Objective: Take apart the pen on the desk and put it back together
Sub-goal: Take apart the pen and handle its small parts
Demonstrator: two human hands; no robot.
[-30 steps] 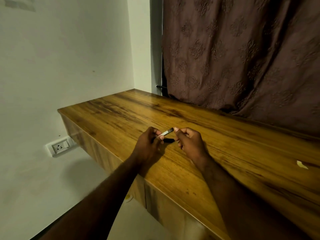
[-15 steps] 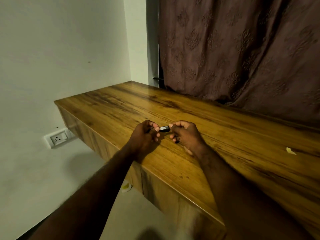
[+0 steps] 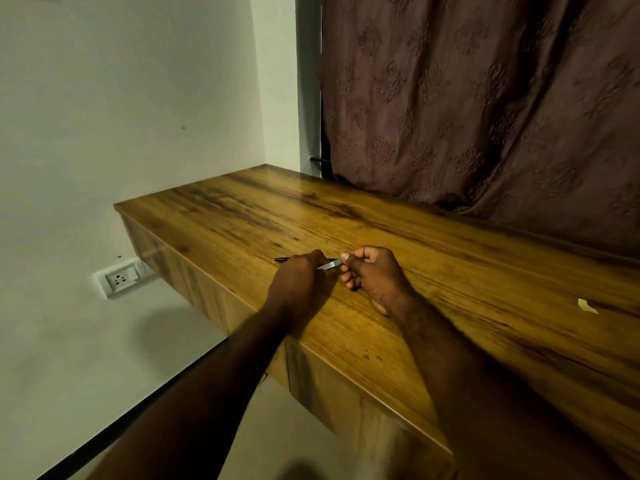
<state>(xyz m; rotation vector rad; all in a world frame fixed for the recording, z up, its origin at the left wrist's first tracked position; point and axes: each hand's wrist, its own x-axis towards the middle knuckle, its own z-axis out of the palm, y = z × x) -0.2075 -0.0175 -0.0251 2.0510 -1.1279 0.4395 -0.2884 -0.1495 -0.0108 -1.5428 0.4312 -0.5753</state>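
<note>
1. Head view, centre of the frame: the left hand (image 3: pixel 298 277) is curled closed round the pen (image 3: pixel 329 264); the pen's dark tip juts out to the left of that fist; its silvery end crosses the small gap to the right hand (image 3: pixel 375 275), where thumb and forefinger pinch it; the other right fingers are curled in, and a dark sliver beneath them is too small to identify.
2. Both hands sit over the desk (image 3: pixel 467 289), near its front edge; a scrap of paper (image 3: pixel 587 305) lies well apart at the right of the frame.
3. The step looks like work at the pen's joint; whether parting or refitting, I cannot tell; the next move likely needs a firm left grip and a straight, in-line twist or pull from the right.
</note>
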